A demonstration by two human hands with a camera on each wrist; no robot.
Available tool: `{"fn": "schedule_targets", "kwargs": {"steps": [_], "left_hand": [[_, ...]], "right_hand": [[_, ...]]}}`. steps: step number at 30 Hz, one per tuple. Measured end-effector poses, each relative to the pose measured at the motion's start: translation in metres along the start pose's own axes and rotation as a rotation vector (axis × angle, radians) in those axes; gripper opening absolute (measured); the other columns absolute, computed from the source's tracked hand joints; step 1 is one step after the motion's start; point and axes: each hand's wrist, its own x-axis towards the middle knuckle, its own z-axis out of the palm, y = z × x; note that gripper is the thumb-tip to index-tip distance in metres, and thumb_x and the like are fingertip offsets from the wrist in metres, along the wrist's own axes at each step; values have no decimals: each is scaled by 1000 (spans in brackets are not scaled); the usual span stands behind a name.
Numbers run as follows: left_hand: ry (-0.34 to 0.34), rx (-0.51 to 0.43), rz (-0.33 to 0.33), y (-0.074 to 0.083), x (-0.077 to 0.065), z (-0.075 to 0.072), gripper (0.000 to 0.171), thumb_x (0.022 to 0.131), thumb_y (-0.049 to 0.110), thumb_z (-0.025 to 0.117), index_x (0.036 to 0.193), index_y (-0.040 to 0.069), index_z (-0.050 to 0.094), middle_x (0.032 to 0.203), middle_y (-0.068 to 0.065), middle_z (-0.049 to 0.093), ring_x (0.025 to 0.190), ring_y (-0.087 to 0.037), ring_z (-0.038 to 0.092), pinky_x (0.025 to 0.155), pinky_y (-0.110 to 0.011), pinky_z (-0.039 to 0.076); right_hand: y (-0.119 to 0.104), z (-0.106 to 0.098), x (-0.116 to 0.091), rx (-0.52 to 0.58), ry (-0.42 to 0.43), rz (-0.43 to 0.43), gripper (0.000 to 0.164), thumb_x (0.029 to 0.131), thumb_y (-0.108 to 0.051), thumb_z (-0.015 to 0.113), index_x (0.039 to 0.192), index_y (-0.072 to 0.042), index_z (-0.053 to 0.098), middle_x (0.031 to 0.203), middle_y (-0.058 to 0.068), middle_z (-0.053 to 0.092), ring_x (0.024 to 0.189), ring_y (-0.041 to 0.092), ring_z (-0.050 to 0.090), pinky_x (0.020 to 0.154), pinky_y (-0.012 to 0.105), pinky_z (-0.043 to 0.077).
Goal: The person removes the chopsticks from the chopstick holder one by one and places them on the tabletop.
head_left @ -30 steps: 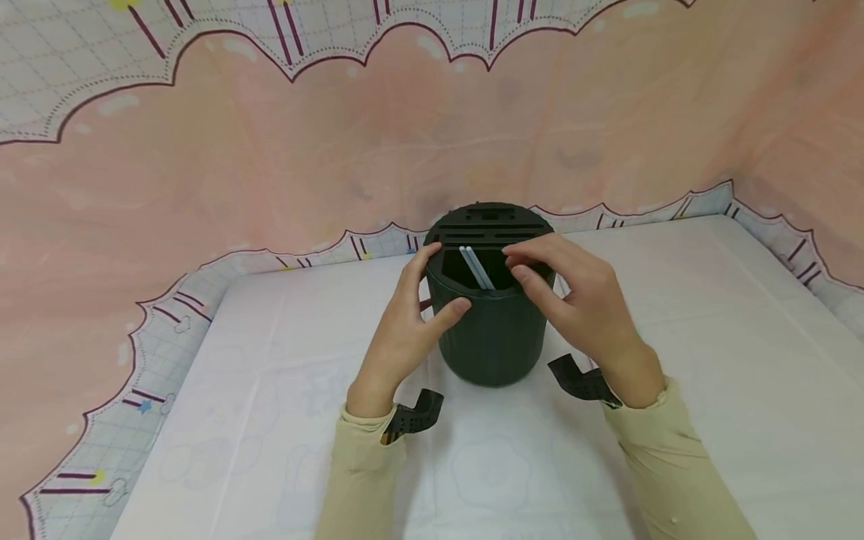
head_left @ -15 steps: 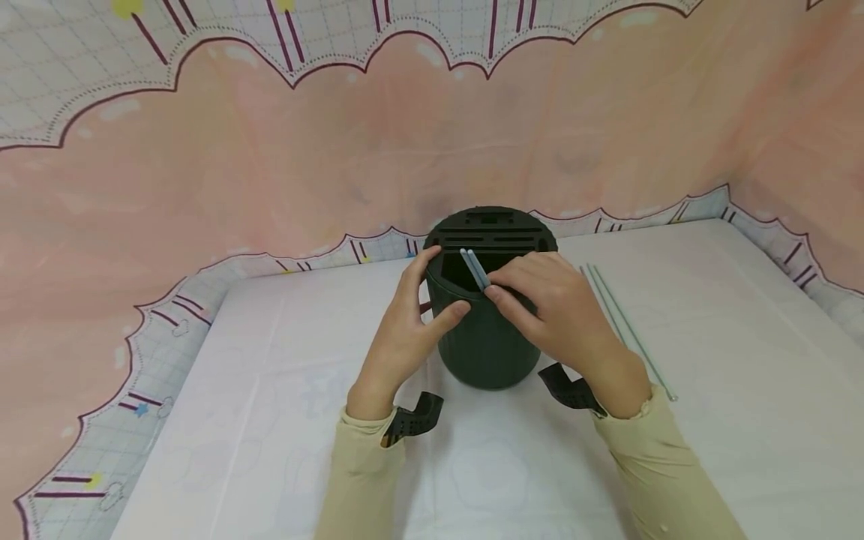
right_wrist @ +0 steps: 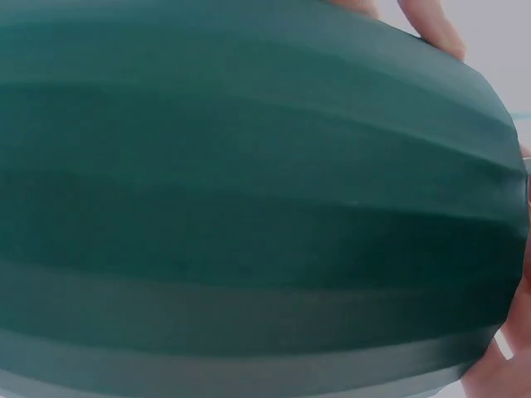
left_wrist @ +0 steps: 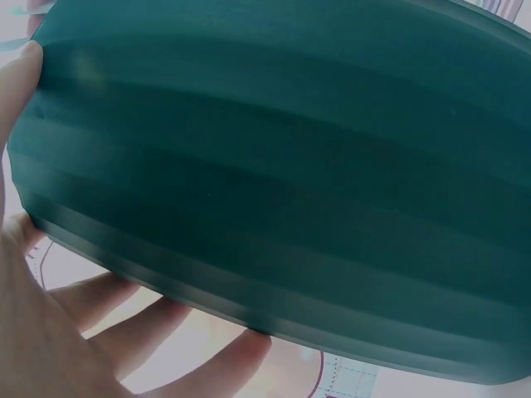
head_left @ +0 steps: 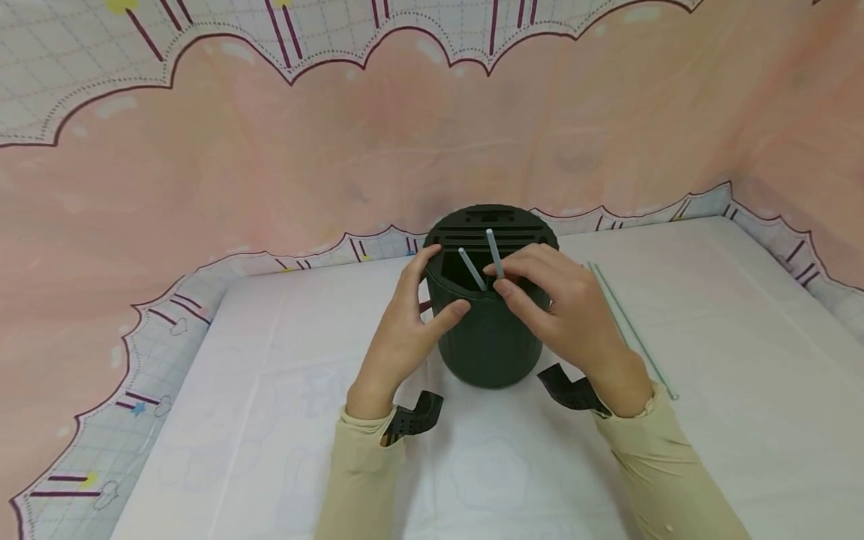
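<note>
A dark green ribbed holder [head_left: 489, 349] stands upright on the white-covered table, with slots across the back of its top and a wide opening in front. My left hand [head_left: 398, 334] grips its left side, thumb at the front and fingers [left_wrist: 220, 365] behind, as the left wrist view shows. Between the thumb and fingertips of my right hand [head_left: 574, 307] is a pale blue stick [head_left: 493, 251], its upper end above the opening. Another pale blue stick [head_left: 472, 268] leans inside the opening. Their lower parts are hidden. Green ribbed wall [right_wrist: 249, 199] fills most of the right wrist view.
Thin pale green rods [head_left: 637, 337] lie on the table to the right, partly behind my right hand and wrist. A pinkish patterned cloth [head_left: 324, 157] rises behind and around the white table cover [head_left: 263, 420].
My right hand has moved left to the paired sticks and pinched one. That stick now stands apart from the other, raised and shifted right. The green rods came into sight. My left hand stays put.
</note>
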Motion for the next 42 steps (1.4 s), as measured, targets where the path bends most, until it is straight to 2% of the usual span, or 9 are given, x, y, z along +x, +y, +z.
{"fn": "schedule_targets", "kwargs": {"steps": [3,9,13,18,25,29,34,38,42], "left_hand": [[3,8,5,0,0,1,71,78,58,55,136,48,15,141,22,17,126,-3,25,92,-36,41],[7,17,2,-1,0,2,72,78,59,55,136,48,15,141,22,16,126,-4,25,92,-37,41],[10,16,-5,-2,-2,1,72,77,60,55,136,48,15,141,22,16,126,-4,25,93,-35,40],[8,16,-2,-2,-2,0,72,78,58,56,136,48,15,141,23,16,126,-2,25,93,-33,40],[-6,-18,-13,14,-10,-5,72,81,49,58,140,38,18,143,14,19,128,-5,24,94,-35,39],[-12,-31,-15,28,-14,-7,72,83,47,58,141,30,19,144,8,19,128,-8,24,95,-38,38],[-18,-36,-18,32,-16,-8,71,83,45,58,141,30,19,144,9,19,128,-8,24,96,-38,38],[-20,-39,-17,31,-17,-8,71,83,44,58,141,30,19,144,10,18,128,-8,23,96,-38,37],[-21,-39,-14,32,-18,-8,72,83,45,58,141,30,19,144,9,18,128,-8,23,96,-39,37]], "right_hand": [[-4,-1,0,35,73,-4,22,88,-21,57,93,-2,66,94,4,63,81,12,55,66,23,44],[-12,-3,2,137,358,36,35,88,-27,56,90,7,62,85,13,63,77,16,58,70,23,47],[-15,-8,3,268,468,80,34,90,-18,55,98,15,55,81,20,60,74,20,61,69,26,52],[-21,-17,6,340,610,147,34,89,-14,55,108,14,51,78,21,60,71,24,60,69,30,53],[-22,-33,10,498,764,212,34,80,5,60,112,10,51,77,25,58,69,29,59,66,32,53],[-18,-42,11,548,878,224,37,76,6,64,111,9,51,76,28,55,67,32,59,62,36,54],[-14,-50,10,641,999,240,38,76,7,63,112,8,50,76,28,50,62,35,57,56,40,53],[-12,-59,8,732,1067,240,40,75,8,64,112,8,50,75,27,49,61,35,56,51,39,53],[-11,-67,7,764,1112,244,41,73,6,67,111,8,50,74,27,49,60,36,55,49,39,52]]}}
